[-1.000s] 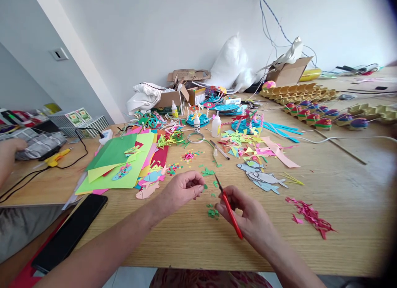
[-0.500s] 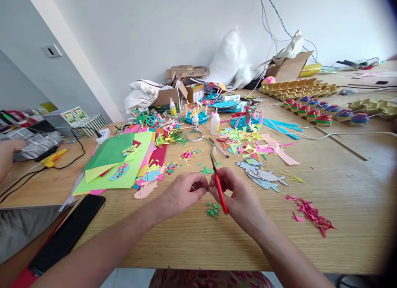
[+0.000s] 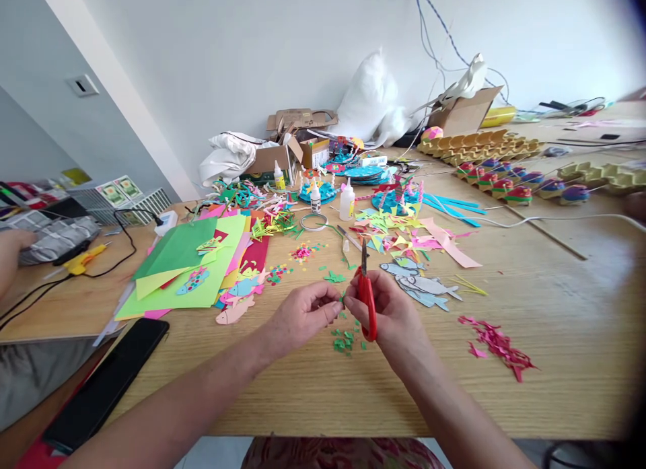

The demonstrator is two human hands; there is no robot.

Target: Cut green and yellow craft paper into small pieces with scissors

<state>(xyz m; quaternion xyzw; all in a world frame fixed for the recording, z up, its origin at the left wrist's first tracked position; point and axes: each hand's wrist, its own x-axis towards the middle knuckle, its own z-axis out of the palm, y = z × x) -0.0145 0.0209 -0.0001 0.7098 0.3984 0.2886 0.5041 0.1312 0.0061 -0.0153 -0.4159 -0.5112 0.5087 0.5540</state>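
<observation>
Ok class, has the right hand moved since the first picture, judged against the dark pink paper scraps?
Yes: against the dark pink paper scraps, the right hand has moved away from the person's body and slightly left.

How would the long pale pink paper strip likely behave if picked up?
Probably floppy and very light: the pale pink strip looks long and thin. Its far end lies among paper scraps, so lifting might drag some along.
</observation>
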